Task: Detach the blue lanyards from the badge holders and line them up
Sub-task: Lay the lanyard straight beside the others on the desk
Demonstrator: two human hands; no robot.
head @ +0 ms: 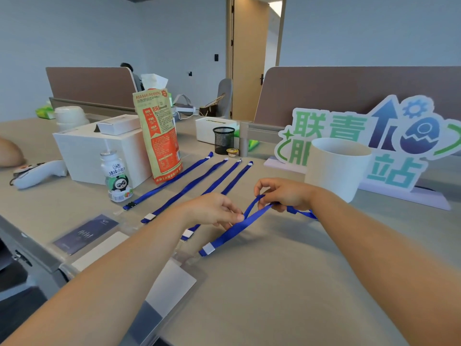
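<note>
Centre frame: our left hand (212,211) and right hand (283,194) both pinch one blue lanyard (238,229); sign (331,128), upper right, reads 联青 and 站.

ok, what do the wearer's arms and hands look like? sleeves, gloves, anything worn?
No gloves on the left hand or the right hand. The left forearm and right forearm are uncovered down to the frame edge, with no sleeves in view. No watch, bracelet, ring, marking, cable or tracker shows on either.
</note>
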